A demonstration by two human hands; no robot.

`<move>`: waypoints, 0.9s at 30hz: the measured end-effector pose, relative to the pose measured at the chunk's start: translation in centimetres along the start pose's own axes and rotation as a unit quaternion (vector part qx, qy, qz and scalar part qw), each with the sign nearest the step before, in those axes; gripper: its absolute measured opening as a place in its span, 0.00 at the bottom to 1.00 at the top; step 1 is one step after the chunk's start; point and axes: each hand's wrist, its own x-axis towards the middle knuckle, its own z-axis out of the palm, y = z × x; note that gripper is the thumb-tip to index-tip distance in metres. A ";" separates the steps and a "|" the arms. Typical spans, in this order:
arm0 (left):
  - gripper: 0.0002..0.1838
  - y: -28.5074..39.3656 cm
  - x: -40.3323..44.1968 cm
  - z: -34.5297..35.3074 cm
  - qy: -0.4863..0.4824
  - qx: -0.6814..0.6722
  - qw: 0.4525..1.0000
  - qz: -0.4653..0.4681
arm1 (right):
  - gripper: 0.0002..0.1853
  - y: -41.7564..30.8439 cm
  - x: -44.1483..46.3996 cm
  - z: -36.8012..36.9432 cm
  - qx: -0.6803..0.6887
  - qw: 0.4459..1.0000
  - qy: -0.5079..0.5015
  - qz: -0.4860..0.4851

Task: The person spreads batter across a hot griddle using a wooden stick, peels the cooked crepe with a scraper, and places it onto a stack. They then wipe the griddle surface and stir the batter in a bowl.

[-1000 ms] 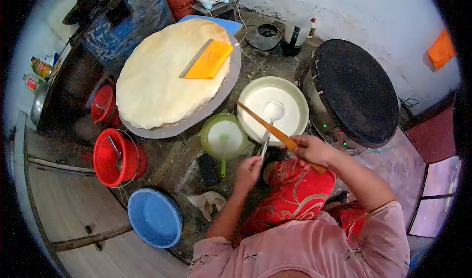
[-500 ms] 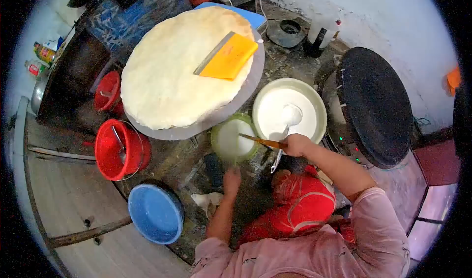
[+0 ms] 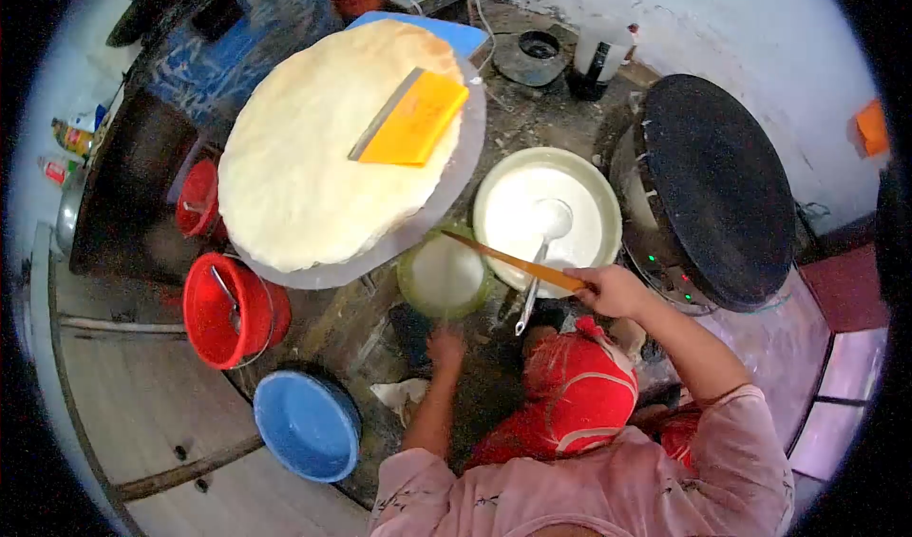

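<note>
My right hand (image 3: 613, 292) is closed round the handle end of a long, flat wooden spatula (image 3: 513, 259). Its tip points left, over the far rim of a green bowl (image 3: 407, 285) with cloudy whitish contents. The spatula crosses the near part of a larger pale-green basin (image 3: 613, 238) of white batter. A metal ladle (image 3: 551, 221) rests in that batter, its handle leaning over the near rim. At the near side of the green bowl is my left hand (image 3: 445, 345); its fingers are blurred, and I cannot tell whether they grip the rim.
A large round stack of pale flatbread (image 3: 304, 147) carries a yellow scraper (image 3: 413, 124). To the right stands a black round griddle (image 3: 717, 190) with lit indicators. A red bucket (image 3: 214, 323) and a blue basin (image 3: 302, 423) are at left; a red-clothed knee (image 3: 579, 390) is near.
The view has shifted slightly. My right hand has moved right, and the spatula's tip has gone from the middle of the green bowl to its far rim. My left hand stays beside the bowl.
</note>
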 end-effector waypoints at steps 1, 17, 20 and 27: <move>0.26 3.3 -2.1 -1.7 0.144 0.148 0.972 0.114 | 0.17 0.3 -1.4 -0.8 0.001 1.000 0.007 0.005; 0.11 21.9 0.4 4.0 -0.447 -0.558 0.692 -0.099 | 0.21 5.4 -20.8 -1.3 0.520 0.797 0.165 0.259; 0.15 19.2 -2.5 1.8 -0.346 -0.400 0.843 -0.093 | 0.21 7.0 -22.0 -0.6 0.509 0.810 0.178 0.232; 0.08 15.3 10.6 6.2 -0.147 -0.024 0.958 0.243 | 0.20 8.5 -23.1 -1.0 0.609 0.738 0.182 0.227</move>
